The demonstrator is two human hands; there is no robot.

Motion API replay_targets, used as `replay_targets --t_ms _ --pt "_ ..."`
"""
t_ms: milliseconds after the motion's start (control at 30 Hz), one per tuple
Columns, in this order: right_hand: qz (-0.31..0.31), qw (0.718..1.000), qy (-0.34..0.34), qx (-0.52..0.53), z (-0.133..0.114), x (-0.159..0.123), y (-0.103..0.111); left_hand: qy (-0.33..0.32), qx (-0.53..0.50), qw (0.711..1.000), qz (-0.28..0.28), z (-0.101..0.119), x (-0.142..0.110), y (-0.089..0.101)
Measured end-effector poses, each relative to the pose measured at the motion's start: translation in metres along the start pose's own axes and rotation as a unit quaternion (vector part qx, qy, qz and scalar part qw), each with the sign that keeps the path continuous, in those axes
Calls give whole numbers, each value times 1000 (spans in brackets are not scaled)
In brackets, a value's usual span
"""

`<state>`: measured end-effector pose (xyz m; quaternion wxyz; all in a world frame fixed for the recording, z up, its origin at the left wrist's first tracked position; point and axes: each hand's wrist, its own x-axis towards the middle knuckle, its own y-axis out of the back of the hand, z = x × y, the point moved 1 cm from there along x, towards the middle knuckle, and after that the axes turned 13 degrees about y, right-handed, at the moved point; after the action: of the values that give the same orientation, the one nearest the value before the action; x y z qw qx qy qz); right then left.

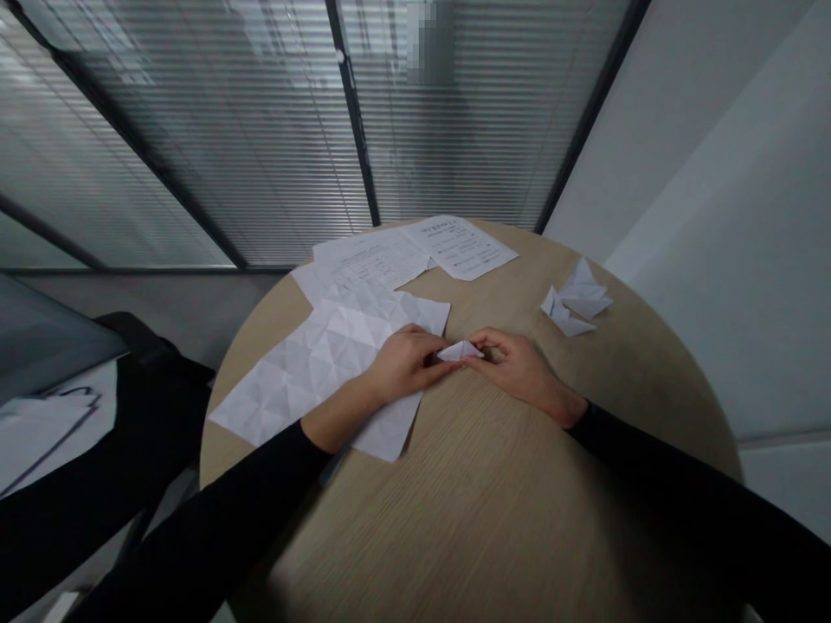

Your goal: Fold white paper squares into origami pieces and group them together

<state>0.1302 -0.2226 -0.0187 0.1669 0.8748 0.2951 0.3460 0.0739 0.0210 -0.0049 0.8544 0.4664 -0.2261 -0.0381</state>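
A small folded white paper piece [460, 350] is held between my two hands, just above the wooden table. My left hand [410, 362] pinches its left end with thumb and fingers. The right end is pinched by my right hand [512, 363]. Under my left forearm and wrist lies a large creased sheet of paper [325, 346], covered in a grid of triangular folds. Off to the right, a group of pointed folded paper shapes [577, 298] rests on the table; one leans against another.
The round wooden table [493, 484] has its curved edge on the left, back and right. Printed sheets [460, 247] overlap near the back edge. Glass panels with blinds [447, 156] stand behind it. On the left, a black chair or bag [156, 389] and white papers [58, 424] appear.
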Motion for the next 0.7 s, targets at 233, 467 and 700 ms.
replay_targets --t_ms 233,467,700 --pt "7 998 51 -33 -6 0 1 6 -9 1000 9 -2 0 1" --pt "24 995 75 -63 -4 2 3 11 -39 998 41 5 -2 6" --pt "5 991 120 -55 -12 5 3 -6 -99 994 51 13 -2 10"
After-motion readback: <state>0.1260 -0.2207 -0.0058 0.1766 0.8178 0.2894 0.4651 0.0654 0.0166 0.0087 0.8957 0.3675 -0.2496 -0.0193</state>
